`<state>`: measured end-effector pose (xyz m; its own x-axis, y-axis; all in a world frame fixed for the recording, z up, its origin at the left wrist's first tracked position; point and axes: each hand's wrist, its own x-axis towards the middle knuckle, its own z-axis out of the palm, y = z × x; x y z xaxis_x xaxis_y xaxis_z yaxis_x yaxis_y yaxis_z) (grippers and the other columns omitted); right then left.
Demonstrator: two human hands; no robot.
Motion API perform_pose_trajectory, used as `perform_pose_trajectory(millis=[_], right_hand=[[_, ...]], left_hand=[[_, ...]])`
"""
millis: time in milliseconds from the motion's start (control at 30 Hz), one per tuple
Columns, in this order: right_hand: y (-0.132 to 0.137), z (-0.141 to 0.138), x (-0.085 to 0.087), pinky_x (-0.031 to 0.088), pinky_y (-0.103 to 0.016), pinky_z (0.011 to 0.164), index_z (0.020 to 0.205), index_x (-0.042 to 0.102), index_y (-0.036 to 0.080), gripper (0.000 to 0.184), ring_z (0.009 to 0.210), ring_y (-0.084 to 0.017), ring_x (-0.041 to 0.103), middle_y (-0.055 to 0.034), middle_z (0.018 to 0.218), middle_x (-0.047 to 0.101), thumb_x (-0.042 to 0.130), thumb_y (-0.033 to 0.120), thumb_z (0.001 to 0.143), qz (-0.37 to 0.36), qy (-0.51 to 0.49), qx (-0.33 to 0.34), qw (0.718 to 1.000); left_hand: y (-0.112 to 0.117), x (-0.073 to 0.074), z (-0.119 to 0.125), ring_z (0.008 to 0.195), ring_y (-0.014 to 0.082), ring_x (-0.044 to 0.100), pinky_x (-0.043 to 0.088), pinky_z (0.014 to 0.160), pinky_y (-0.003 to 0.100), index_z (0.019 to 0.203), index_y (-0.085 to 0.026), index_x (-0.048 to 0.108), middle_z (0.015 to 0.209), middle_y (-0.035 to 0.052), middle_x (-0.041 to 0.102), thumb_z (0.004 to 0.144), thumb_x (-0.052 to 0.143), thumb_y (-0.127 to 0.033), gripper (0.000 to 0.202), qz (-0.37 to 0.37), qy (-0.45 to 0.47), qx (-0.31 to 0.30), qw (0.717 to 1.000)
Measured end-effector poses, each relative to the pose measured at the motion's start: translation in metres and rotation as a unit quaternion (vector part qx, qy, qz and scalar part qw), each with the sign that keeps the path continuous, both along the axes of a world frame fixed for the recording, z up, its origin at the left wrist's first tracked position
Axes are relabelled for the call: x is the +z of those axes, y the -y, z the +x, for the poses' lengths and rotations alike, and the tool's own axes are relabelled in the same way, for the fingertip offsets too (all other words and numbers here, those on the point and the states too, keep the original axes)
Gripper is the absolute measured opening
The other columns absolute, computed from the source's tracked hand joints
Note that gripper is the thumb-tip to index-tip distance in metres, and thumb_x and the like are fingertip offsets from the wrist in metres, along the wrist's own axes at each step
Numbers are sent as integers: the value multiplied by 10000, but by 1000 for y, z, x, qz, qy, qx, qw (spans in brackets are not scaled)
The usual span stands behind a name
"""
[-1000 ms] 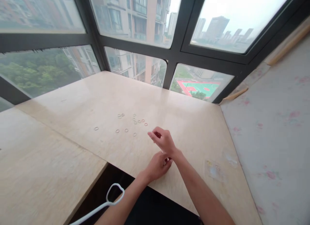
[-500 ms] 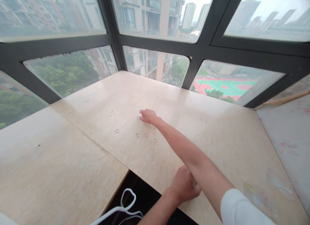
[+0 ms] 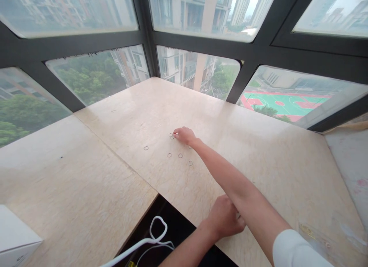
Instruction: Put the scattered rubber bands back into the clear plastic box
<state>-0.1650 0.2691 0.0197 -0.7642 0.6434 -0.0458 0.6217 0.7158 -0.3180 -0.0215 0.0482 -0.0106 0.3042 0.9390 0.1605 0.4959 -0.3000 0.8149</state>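
Several thin metal rings lie on the pale marbled tabletop [image 3: 123,121]. One ring [image 3: 146,148] is apart at the left; three more, including a ring [image 3: 180,156], sit nearer me. My right hand [image 3: 184,135] reaches out over two close rings [image 3: 172,137], thumb and finger pinched beside them; whatever is between the fingertips is too small to tell. Another ring [image 3: 190,147] is partly covered by my right forearm. Low in the view my left hand [image 3: 225,218] is a closed fist under that forearm, and a thin silvery edge like a ring's shows at its fingers.
A dark gap [image 3: 161,217] opens at the table's near edge, with a white cable [image 3: 135,246] looped in it. At the left stands a white box [image 3: 17,236]. Clear plastic packaging [image 3: 316,236] lies at the lower right. Dark-framed windows [image 3: 198,46] border the far side.
My view has shifted, bringing the white box in at the left. The fingers of my right hand have drawn together beside the two close rings. The left fist stays closed.
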Motion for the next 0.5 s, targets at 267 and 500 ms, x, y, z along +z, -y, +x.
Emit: perform_pose_trajectory(millis=[267, 500], right_hand=[[5, 16, 0, 432, -273, 751, 1019, 733, 224, 251, 893, -205, 630, -61, 969, 722, 520, 290, 904, -13, -96, -29, 995], [34, 68, 17, 379, -219, 608, 915, 741, 176, 296, 626, -119, 554, -15, 697, 667, 508, 359, 915, -35, -202, -49, 978]], left_hand=[[0, 7, -3, 773, 217, 609, 442, 651, 300, 722, -180, 514, 800, 65, 657, 727, 534, -116, 67, 0, 22, 4, 1000], [-2, 13, -5, 626, 151, 526, 395, 601, 267, 654, -173, 521, 641, 22, 581, 709, 477, -73, 122, 15, 41, 20, 999]])
